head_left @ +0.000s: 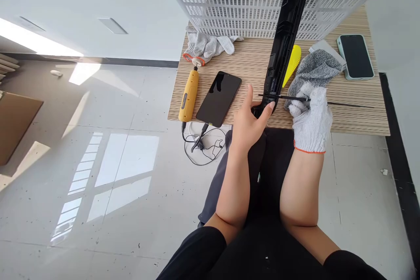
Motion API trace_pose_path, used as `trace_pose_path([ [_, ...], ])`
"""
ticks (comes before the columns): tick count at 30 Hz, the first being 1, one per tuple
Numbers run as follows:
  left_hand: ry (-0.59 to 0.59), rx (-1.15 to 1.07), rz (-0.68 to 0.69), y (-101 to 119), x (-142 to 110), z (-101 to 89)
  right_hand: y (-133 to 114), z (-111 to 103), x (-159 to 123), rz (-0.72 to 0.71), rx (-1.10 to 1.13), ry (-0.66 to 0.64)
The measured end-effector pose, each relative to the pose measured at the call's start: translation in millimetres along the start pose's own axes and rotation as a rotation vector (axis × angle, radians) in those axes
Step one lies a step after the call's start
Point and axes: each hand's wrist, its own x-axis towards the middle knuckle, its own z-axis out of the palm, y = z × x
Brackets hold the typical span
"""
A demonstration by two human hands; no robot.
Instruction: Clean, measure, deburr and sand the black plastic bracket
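Hands meet at the table's (229,59) near edge. The bare left hand (249,124) clamps the lower end of a long black part (285,39), which slants toward 12 o'clock. The gloved right hand (310,118), at 3 o'clock of it, pinches a thin rod (348,104) crossing the part's end. A phone (219,98) lies at 9 o'clock.

Bare left hand (250,119) grips black panel (285,39); gloved right hand (311,116), at 3 o'clock, holds thin black rod (315,101).
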Motion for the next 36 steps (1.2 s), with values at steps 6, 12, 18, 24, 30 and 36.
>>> trace_pose_path([
  [6, 0.058, 0.001, 0.012, 0, 1, -1.7, 1, 0, -3, -0.068, -0.004, -0.109],
  [12, 0.08, 0.012, 0.005, 1, 0, -0.8, 0, 0, -5, -0.087, 0.0, -0.098],
  [18, 0.069, 0.032, 0.018, 3, 0, 0.2, 2, 4, -9, -0.045, -0.112, -0.184],
  [24, 0.03, 0.087, 0.019, -1, 0, 4.4, 7, 8, -3, 0.069, -0.041, -0.1],
  [30, 0.021, 0.084, 0.082, 3, -1, 3.6, 5, 10, -4, 0.052, 0.036, -0.12],
  [36, 0.033, 0.089, 0.103, 3, 2, -1.4, 11, 5, 7, 0.026, -0.023, -0.003],
])
